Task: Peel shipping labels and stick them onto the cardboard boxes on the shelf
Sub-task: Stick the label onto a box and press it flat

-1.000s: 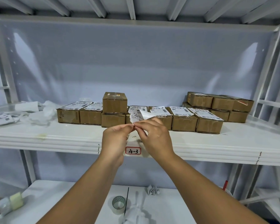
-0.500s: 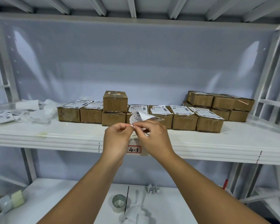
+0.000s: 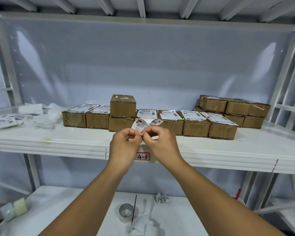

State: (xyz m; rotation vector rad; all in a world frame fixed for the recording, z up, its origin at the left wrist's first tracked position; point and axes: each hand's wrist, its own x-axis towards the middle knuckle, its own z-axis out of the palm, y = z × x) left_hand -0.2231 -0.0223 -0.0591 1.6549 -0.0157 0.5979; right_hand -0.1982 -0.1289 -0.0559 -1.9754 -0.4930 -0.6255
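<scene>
Two hands pinch one curled shipping label (image 3: 144, 123) in front of the cardboard boxes (image 3: 196, 127) on the shelf (image 3: 58, 143).

At the shelf's left lies a heap of loose paper scraps (image 3: 41, 116). Next comes a front row of seven boxes, six of them topped with labels, and an eighth bare box (image 3: 123, 106) sits stacked on the third, which is also bare. Before the middle of the row, the left hand (image 3: 124, 147) and right hand (image 3: 162, 145) meet fingertip to fingertip. Each pinches the lower edge of the label, which curls upward above a red-bordered tag (image 3: 143, 156) reading 4-3. At the right rear stands a second group (image 3: 237, 108) with three boxes on top and the lower ones partly hidden. One tape roll (image 3: 125, 212) lies on the lower shelf (image 3: 58, 210).
</scene>
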